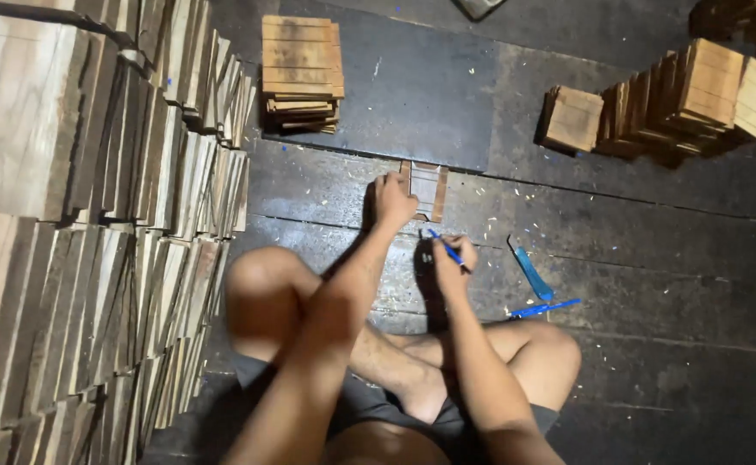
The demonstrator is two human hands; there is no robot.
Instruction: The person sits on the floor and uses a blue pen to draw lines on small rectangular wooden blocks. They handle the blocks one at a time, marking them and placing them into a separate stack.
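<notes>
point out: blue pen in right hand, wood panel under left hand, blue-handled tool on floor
blue pen [448, 250], head view, on the blue shaft above the fingers.
wood panel [428, 185], head view, on its bare slats right of the hand.
blue-handled tool [533, 277], head view, on the blue handle.

**Open floor ahead, timber walls on the left and far right**

A tall bank of stacked wooden slats [93, 232] walls off the whole left side, close beside the person's bent knee [261, 293], leaving only a narrow strip of floor there. Straight ahead, the dark plank floor [498, 215] lies open past the small wooden panel [425, 188], up to a low pile of slatted tiles [300, 73]. To the right, a blue-handled tool [530, 272] and a blue pen-like tool [544, 307] lie near the right hand [453, 256]. Beyond them bare floor runs to leaning wooden tiles [671, 99] at the far right.
</notes>
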